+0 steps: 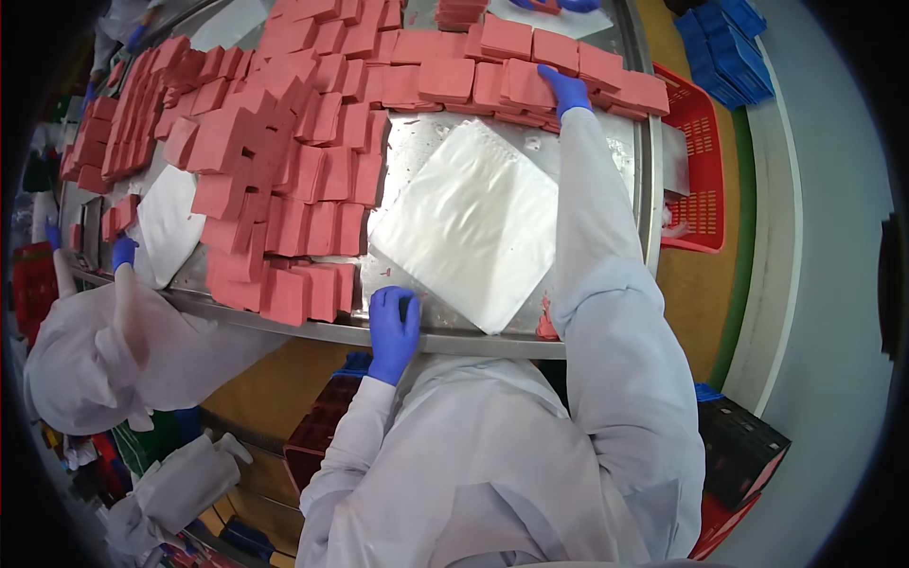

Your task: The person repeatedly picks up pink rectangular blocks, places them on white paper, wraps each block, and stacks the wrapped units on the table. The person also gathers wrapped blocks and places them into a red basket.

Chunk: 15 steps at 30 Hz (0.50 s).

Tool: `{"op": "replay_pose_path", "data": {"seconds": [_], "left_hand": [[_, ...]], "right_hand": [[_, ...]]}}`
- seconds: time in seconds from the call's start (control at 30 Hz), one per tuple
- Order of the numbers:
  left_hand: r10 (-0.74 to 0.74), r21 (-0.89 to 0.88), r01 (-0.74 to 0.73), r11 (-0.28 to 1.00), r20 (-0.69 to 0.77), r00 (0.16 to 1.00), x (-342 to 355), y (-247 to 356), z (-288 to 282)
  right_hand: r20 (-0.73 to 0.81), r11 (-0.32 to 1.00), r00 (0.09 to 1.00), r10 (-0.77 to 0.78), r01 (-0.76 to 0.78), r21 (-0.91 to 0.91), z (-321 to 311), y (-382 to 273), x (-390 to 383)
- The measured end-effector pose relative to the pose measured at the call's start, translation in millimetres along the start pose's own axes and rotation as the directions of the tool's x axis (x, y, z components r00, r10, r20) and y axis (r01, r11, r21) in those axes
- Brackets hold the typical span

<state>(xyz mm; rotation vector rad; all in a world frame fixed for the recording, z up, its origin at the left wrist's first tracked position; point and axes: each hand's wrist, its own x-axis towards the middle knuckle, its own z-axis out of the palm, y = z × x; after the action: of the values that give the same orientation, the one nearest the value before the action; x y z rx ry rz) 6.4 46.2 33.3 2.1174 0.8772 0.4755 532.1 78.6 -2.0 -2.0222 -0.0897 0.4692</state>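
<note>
White coat [492,445] nearest, left hand [393,327] loosely curled, right hand [569,93] touching pink slabs [523,83], grip unclear

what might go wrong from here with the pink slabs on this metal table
The rightmost pink rectangular slabs appear to reach the shiny metal table's edge, so a nudge from the blue-gloved right hand might send one over. The stepped pink slab stacks by the front edge look uneven, so a bump could topple some.
</note>
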Motion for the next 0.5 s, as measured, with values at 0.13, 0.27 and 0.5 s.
{"op": "replay_pose_path", "data": {"seconds": [0.13, 0.27, 0.5], "left_hand": [[-0.003, -0.124, 0.0, 0.992, -0.028, 1.0, 52.9, 25.5, -9.6], [0.1, -0.384, -0.124, 0.915, -0.082, 0.992, 160.3, 67.7, 13.6], [-0.107, -0.867, 0.493, 0.073, 0.485, 0.868, 189.7, 83.0, 57.5]], "right_hand": [[0.14, 0.992, 0.987, -0.073, 0.057, 0.112, -2.3, -16.2, -29.8], [0.308, 0.901, 0.911, -0.273, 0.13, 0.414, -23.6, -36.7, -80.4], [0.488, 0.407, 0.423, -0.764, 0.902, -0.145, -37.2, -35.7, -261.5]]}}
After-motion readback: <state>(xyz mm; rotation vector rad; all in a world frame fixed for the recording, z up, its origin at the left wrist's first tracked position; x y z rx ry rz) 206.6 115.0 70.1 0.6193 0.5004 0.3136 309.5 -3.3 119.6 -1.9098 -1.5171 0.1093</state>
